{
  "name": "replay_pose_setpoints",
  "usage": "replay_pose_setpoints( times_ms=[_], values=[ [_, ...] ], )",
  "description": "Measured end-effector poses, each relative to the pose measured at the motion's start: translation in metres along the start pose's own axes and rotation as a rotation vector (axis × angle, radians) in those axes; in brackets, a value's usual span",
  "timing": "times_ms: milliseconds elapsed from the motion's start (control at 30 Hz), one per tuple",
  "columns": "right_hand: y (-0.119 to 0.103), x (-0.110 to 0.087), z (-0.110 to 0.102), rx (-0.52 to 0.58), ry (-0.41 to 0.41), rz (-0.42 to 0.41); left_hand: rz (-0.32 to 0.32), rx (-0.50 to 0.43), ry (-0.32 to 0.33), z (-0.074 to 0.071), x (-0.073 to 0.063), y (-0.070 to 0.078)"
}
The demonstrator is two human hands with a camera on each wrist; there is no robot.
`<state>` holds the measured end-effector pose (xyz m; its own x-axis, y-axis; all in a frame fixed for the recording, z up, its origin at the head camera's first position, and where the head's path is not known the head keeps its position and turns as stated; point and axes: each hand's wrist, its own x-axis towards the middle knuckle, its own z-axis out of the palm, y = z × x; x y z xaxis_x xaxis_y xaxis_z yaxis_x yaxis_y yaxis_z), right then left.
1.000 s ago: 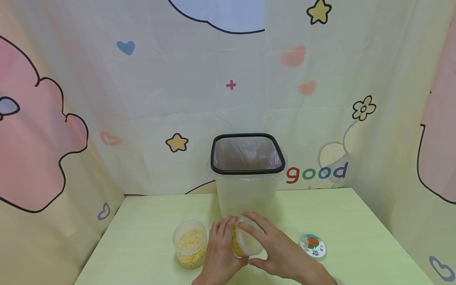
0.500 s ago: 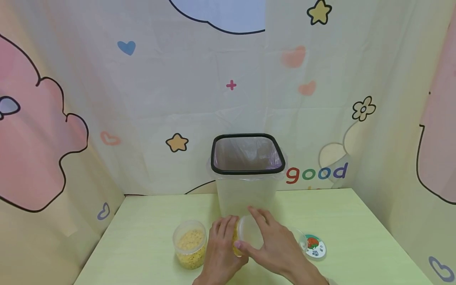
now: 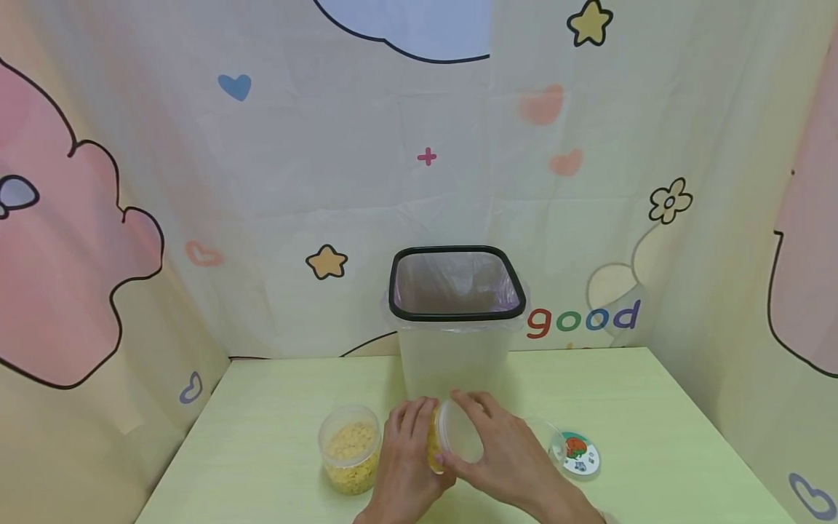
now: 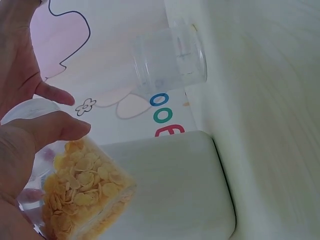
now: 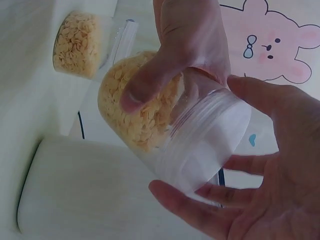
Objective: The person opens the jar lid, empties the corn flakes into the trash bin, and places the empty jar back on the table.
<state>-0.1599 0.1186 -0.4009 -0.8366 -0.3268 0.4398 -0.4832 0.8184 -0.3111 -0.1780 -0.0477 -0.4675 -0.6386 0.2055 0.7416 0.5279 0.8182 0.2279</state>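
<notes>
The left hand (image 3: 411,460) encircles a jar (image 5: 155,127), its lid (image 5: 216,145) held within the wide-curved right hand (image 3: 507,453).

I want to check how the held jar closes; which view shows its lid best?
The right wrist view: the lid shows its rim and much of its top. The head view shows it partly behind the right hand; the left wrist view, only part.

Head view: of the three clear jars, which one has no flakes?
The rightmost jar, by the printed disc; it looks empty. The middle jar, in the left hand, and the leftmost jar both contain flakes.
</notes>
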Motion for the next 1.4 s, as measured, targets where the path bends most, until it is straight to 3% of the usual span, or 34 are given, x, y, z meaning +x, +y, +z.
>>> replay_pose_setpoints(
  times_ms=[333, 600, 733, 1067, 1300, 1400],
  values=[
    [0.013, 0.001, -0.007, 0.025, -0.034, -0.291, -0.034, -0.036, -0.053, -0.005, 0.000, 0.001],
    [0.017, 0.002, -0.009, 0.030, -0.093, -0.403, -0.056, -0.059, -0.065, -0.007, 0.000, 0.001],
    [0.018, 0.001, -0.008, 0.029, -0.085, -0.416, -0.059, -0.061, -0.062, -0.008, 0.000, 0.001],
    [0.007, 0.000, -0.003, 0.014, 0.071, -0.203, -0.044, -0.049, -0.030, -0.006, 0.000, -0.001],
    [0.001, 0.002, 0.001, 0.032, 0.039, 0.083, -0.017, -0.008, -0.003, -0.002, 0.000, -0.002],
    [-0.001, 0.003, 0.002, 0.009, 0.006, 0.153, -0.012, -0.003, 0.002, -0.001, 0.001, -0.002]
  ],
)
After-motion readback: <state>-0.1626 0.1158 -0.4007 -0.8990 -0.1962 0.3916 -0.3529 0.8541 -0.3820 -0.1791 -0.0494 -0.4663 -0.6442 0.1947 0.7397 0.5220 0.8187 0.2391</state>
